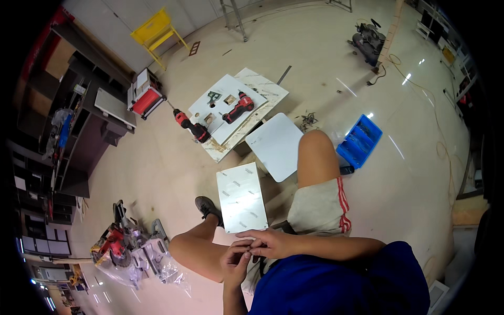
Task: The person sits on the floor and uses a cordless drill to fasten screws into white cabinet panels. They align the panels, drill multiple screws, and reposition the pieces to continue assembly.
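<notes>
Evidently the left hand (236, 261) and right hand (273, 243) meet at lower centre of the frame, fingertips together; whether the grip is clamped on a small item cannot be told — the fingers cover it. Nearest them, just below the frame's centre, is a white panel (240, 193) bearing small dark printed marks, repeated at a slant. Upper centre: two red-and-black power tools (240, 108) on a white board (226, 85) — any lettering too small to read.
</notes>
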A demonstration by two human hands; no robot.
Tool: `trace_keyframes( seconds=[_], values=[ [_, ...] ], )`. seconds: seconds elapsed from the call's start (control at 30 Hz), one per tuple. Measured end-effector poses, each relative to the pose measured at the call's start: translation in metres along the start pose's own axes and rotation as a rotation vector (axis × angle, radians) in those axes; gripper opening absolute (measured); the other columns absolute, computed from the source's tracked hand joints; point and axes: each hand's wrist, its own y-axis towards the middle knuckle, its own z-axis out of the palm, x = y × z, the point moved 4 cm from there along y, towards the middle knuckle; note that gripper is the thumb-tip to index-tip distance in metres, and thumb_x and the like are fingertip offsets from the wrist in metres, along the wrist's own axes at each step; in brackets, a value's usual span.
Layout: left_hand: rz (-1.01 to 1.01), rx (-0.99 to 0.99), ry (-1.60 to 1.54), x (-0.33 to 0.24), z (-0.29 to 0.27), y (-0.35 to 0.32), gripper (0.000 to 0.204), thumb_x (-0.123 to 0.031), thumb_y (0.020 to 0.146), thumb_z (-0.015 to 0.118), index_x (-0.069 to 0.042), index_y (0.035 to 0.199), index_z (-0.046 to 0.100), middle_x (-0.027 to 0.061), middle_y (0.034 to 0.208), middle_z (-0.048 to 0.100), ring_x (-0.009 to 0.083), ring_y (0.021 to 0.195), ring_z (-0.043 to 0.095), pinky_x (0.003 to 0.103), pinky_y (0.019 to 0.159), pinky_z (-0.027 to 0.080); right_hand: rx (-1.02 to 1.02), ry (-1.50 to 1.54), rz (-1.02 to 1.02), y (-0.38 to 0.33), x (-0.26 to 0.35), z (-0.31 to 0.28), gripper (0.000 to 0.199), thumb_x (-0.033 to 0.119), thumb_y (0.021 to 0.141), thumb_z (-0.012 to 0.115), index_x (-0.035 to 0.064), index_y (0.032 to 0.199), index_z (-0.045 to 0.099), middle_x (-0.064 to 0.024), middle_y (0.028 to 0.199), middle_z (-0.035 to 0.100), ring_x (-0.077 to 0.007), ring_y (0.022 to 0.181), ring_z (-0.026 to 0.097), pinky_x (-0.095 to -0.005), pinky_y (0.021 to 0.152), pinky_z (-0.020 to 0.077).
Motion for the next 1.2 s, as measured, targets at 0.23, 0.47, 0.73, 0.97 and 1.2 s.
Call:
trace_keyframes(
  seconds=[0.23, 0.47, 0.73, 0.97, 1.2],
  values=[
    [0.06, -0.245, 0.072, -0.008, -0.034, -0.014, 0.012, -0.011, 0.102, 0.062, 0.0, 0.104, 0.057, 0.0166, 0.099, 0.069, 0.021, 0.085, 0.067, 0.034, 0.081, 0.056, 0.02, -0.062, -0.037, -0.024, -0.021, -0.007, 0.055, 0.01, 0.095, 0.067, 0.0064, 0.146, 0.047, -0.0172, 0.109, 0.074, -0.0235, 0.09, 0.075, -0.0331, 0.082, 0.0594],
    [0.26, -0.567, 0.342, -0.064, -0.151, -0.021, 0.014, -0.012, 0.101, 0.065, -0.002, 0.096, 0.057, 0.0111, 0.086, 0.067, 0.017, 0.072, 0.064, 0.029, 0.064, 0.053, -0.367, 0.111, 0.018, -0.068, -0.011, -0.139, 0.039, 0.011, 0.098, 0.065, 0.0001, 0.134, 0.054, -0.0127, 0.112, 0.073, -0.0168, 0.098, 0.07, -0.0308, 0.085, 0.0571],
    [0.201, -0.934, 0.619, -0.007, -0.214, 0.009, 0.015, -0.011, 0.101, 0.062, 0.004, 0.099, 0.06, 0.0091, 0.086, 0.066, 0.0138, 0.075, 0.063, 0.027, 0.068, 0.053, -0.629, 0.544, 0.143, 0.055, 0.003, -0.266, 0.031, 0.015, 0.097, 0.064, 0.0047, 0.125, 0.055, -0.0155, 0.112, 0.07, -0.0266, 0.096, 0.072, -0.0387, 0.081, 0.0589],
    [0.225, -1.062, 0.777, 0.018, -0.219, 0.004, 0.011, -0.009, 0.1, 0.061, 0.002, 0.099, 0.062, 0.0108, 0.085, 0.068, 0.0163, 0.075, 0.065, 0.029, 0.068, 0.054, -0.825, 0.379, 0.49, 0.267, -0.167, -0.335, 0.03, 0.028, 0.091, 0.073, 0.0078, 0.109, 0.059, -0.0112, 0.105, 0.068, -0.0254, 0.092, 0.07, -0.0406, 0.076, 0.0584],
    [-0.024, -1.171, 0.979, -0.001, -0.222, -0.001, 0.031, -0.027, 0.1, 0.067, 0.004, 0.098, 0.065, 0.0159, 0.085, 0.072, 0.0251, 0.076, 0.068, 0.036, 0.072, 0.058, -1.345, -0.096, 0.783, 0.408, -0.254, -0.404, 0.108, 0.059, 0.066, 0.087, -0.0184, 0.129, 0.046, -0.0313, 0.133, 0.058, -0.0393, 0.121, 0.063, -0.0414, 0.103, 0.0518]
  ],
)
